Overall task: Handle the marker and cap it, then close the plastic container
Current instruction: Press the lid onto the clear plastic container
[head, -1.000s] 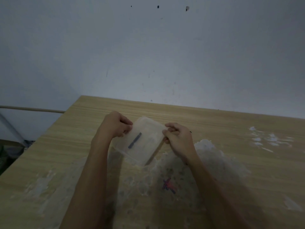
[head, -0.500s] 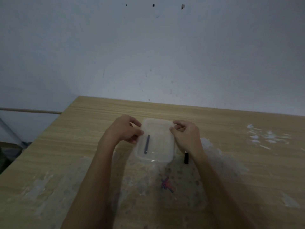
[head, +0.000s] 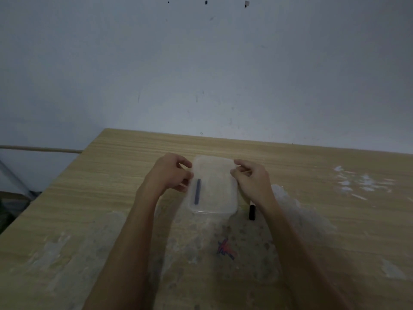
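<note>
Clear rectangular plastic container (head: 213, 189) lies lengthwise away from the person, on the wooden desk (head: 111, 175). Left hand (head: 169, 173) and right hand (head: 252, 177) flank its far end, fingers (head: 237, 163) pinching the lid edges. A black marker (head: 252, 211) lies just beside the right wrist.

A wooden table (head: 111, 175) with white smears (head: 362, 182) and a red-blue scribble (head: 225, 249).

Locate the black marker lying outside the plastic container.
The black marker lies on the table, just right of the plastic container, beside the right wrist.
</note>
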